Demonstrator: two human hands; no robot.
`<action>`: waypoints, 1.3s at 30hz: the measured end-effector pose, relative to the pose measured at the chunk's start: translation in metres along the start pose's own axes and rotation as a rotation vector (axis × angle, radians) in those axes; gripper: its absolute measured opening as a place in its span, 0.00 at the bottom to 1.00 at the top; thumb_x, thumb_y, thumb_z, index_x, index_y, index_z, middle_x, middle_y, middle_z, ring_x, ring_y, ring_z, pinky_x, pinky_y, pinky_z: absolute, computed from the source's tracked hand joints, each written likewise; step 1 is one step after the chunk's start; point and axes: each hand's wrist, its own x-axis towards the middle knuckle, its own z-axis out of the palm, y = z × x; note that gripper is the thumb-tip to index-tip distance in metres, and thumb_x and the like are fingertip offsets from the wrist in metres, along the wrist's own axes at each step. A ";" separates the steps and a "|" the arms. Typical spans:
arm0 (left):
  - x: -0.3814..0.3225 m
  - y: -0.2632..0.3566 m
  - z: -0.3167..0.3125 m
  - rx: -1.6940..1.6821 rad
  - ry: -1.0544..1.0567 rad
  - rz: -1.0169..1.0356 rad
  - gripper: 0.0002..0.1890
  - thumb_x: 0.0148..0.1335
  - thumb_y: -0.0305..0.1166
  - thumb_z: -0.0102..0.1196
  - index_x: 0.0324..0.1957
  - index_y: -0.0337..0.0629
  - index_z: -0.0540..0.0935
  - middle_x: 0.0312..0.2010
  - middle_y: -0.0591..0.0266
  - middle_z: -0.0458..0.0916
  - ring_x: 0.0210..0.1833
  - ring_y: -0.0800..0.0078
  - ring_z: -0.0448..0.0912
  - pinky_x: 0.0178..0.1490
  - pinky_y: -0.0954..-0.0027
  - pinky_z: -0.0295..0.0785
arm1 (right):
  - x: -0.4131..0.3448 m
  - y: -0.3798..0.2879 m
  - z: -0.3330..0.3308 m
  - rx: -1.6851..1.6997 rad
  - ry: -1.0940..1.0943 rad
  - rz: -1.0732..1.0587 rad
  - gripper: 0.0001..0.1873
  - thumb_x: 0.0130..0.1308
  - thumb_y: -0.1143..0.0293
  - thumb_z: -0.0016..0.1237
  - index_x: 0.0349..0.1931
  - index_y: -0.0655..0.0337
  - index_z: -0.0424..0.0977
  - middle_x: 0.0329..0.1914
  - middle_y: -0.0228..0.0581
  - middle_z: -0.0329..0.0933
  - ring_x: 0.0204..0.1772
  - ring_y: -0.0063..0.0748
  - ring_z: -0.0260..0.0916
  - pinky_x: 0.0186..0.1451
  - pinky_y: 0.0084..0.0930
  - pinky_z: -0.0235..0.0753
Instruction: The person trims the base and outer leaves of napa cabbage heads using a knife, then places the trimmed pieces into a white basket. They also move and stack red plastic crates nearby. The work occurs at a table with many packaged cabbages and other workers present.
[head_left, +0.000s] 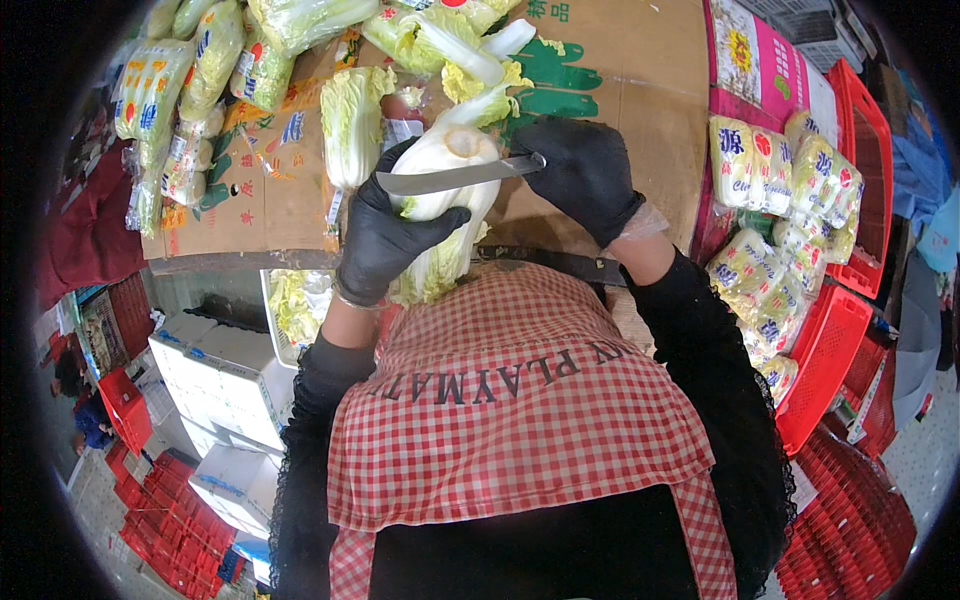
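Observation:
My left hand (386, 244), in a black glove, grips a napa cabbage (439, 157) from the side. Its pale cut root end faces up and away from me, while the leafy end hangs near my apron. In my right hand (581, 172), also gloved in black, is a knife (450, 179). The steel blade lies across the front of the cabbage, just below the root end; whether it touches cannot be told. Just left of the held cabbage, another napa cabbage (349, 124) lies unwrapped on the cardboard-covered table (645, 127). Loose cabbage leaves (480, 105) are scattered beyond.
Bagged cabbages (214, 56) lie at the table's far left. More wrapped vegetables (776, 300) are piled on the right by red plastic crates (829, 367). A white basket of leaves (292, 307) and white foam boxes (217, 367) stand below left.

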 end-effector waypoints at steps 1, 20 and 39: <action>0.000 0.001 -0.002 -0.004 -0.011 -0.027 0.35 0.39 0.26 0.69 0.52 0.35 0.69 0.45 0.60 0.76 0.48 0.75 0.73 0.53 0.71 0.69 | 0.002 0.001 0.002 -0.007 -0.010 0.001 0.03 0.46 0.68 0.51 0.24 0.52 0.73 0.21 0.35 0.71 0.25 0.41 0.71 0.25 0.33 0.69; 0.004 -0.005 -0.037 0.186 -0.069 0.040 0.37 0.37 0.29 0.71 0.53 0.38 0.70 0.45 0.60 0.76 0.48 0.75 0.73 0.54 0.70 0.69 | 0.008 0.052 0.048 0.037 -0.208 0.221 0.08 0.50 0.63 0.55 0.28 0.56 0.78 0.27 0.45 0.76 0.29 0.47 0.73 0.31 0.37 0.72; 0.005 0.002 -0.025 0.141 0.051 0.057 0.37 0.36 0.31 0.72 0.52 0.38 0.70 0.47 0.57 0.76 0.49 0.73 0.74 0.55 0.69 0.69 | 0.005 0.046 0.044 -0.027 -0.102 0.368 0.10 0.48 0.61 0.53 0.27 0.57 0.77 0.25 0.45 0.76 0.30 0.46 0.74 0.32 0.36 0.73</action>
